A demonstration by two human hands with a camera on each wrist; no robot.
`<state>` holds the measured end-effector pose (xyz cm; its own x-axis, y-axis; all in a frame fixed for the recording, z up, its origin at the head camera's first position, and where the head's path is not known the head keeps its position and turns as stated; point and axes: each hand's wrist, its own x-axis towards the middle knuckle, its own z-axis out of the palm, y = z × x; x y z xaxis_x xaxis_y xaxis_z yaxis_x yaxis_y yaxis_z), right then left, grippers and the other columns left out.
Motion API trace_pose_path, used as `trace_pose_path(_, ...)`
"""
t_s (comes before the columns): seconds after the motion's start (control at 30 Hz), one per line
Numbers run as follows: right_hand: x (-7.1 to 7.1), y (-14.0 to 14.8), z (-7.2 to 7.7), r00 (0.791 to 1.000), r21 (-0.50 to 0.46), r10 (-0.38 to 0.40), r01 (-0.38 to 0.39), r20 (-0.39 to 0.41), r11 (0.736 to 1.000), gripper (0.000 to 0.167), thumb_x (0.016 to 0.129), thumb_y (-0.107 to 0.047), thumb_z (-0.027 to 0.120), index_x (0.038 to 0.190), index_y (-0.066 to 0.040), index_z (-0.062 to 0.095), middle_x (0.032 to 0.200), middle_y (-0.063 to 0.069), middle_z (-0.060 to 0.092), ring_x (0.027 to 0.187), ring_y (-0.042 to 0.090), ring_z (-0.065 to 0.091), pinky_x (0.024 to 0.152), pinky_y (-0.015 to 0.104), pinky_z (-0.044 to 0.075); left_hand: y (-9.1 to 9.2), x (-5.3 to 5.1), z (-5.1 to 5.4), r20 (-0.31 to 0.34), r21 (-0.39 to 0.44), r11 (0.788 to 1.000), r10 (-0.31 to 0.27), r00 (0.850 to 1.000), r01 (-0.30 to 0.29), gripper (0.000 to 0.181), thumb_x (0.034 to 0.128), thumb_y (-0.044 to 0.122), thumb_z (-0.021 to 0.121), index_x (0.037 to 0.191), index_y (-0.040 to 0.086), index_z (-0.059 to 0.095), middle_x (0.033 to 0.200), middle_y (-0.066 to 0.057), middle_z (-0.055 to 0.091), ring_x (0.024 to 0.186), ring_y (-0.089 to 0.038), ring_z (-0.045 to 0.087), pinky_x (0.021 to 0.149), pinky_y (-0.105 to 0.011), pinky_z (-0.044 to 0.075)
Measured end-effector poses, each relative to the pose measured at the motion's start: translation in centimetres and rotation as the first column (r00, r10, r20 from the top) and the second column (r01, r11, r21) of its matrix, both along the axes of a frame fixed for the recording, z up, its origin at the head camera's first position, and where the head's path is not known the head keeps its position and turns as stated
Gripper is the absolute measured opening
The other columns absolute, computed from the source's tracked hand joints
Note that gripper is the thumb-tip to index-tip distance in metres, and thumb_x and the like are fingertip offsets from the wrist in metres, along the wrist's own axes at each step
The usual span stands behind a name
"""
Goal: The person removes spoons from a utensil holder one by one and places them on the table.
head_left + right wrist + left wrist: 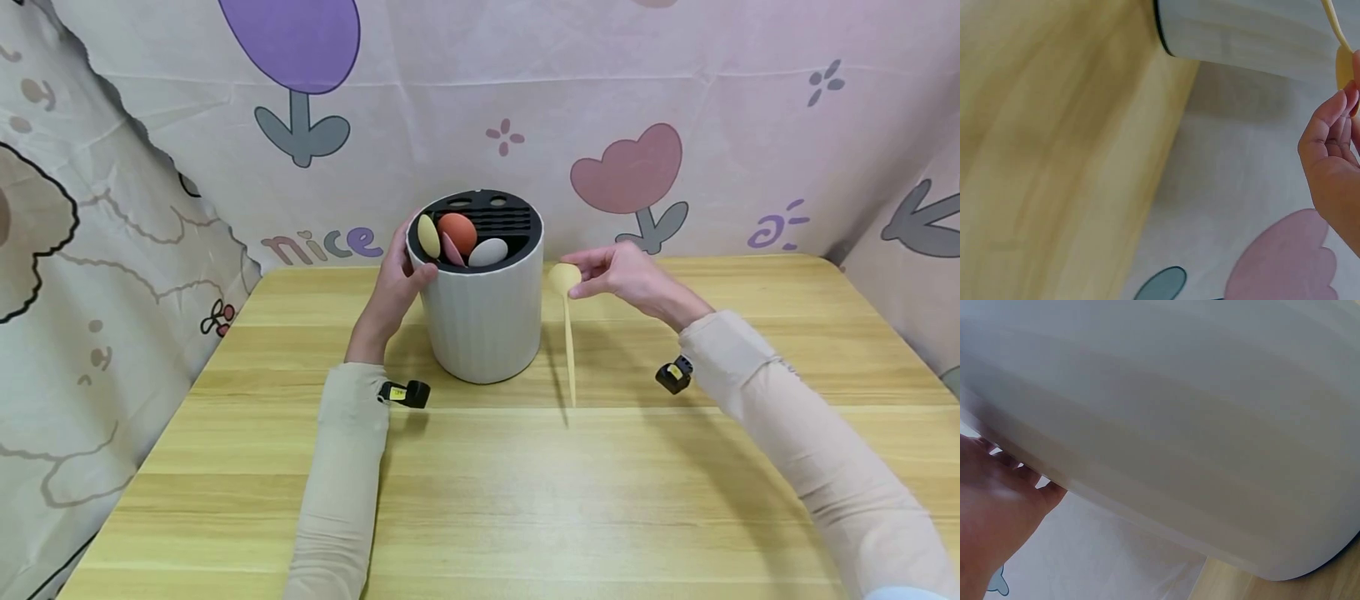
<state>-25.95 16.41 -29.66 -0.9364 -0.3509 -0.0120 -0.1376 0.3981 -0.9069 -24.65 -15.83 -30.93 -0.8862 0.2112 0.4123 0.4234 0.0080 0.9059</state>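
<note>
A white ribbed cutlery holder (483, 325) with a black slotted top stands upright at the back middle of the table. Out of its front opening show spoon heads: a yellow one (429, 236), an orange-red one (457, 232), a pink one (452, 250) and a pale grey one (488, 252). My left hand (397, 279) holds the holder's left side, thumb at the front near the rim; its other fingers are partly hidden. Right of the holder, my right hand (626, 279) pinches a yellow spoon (568, 333) by its bowl, handle pointing down.
The wooden table (525, 500) spreads out in front of the holder. Behind it hangs a printed cloth (435, 100) with flowers, and another patterned cloth (97, 250) hangs at the left. Small black cameras sit on both wrists.
</note>
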Motion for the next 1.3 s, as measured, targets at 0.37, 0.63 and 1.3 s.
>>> trace_pose_path(0.37,-0.3,0.3,-2.2,0.998,0.039,0.042,-0.044,0.054,0.998,0.056,0.079,-0.003,0.079,0.130,0.003,0.058,0.085,0.000,0.055,0.085,0.010,0.048,0.076,0.019,0.045,0.0,-0.1,0.1,-0.002,-0.009,1.000,0.001,1.000,-0.001,0.134,0.0564,0.081,0.070,0.153,0.004,0.017,0.155,-0.013,0.024,0.142,-0.025,0.026,0.114,-0.040,0.023)
trace_pose_path(0.63,-0.5,0.2,-3.6,0.992,0.004,0.029,-0.030,0.126,1.000,0.054,0.080,-0.001,0.078,0.130,0.005,0.057,0.092,0.007,0.057,0.085,0.010,0.049,0.075,0.018,0.047,0.0,-0.1,0.2,-0.006,-0.006,1.000,0.002,1.000,-0.002,0.134,0.0567,0.080,0.071,0.153,0.004,0.018,0.155,-0.013,0.024,0.141,-0.024,0.025,0.115,-0.039,0.023)
trace_pose_path(1.3,-0.5,-0.5,-6.2,0.988,0.064,0.049,-0.059,0.143,0.996,0.051,0.079,-0.002,0.079,0.125,0.007,0.060,0.093,0.008,0.062,0.084,0.014,0.056,0.077,0.021,0.047,-0.1,0.1,0.1,0.005,-0.013,1.000,-0.001,1.000,0.001,0.133,0.0574,0.080,0.070,0.153,0.004,0.018,0.155,-0.012,0.024,0.142,-0.024,0.025,0.114,-0.039,0.023)
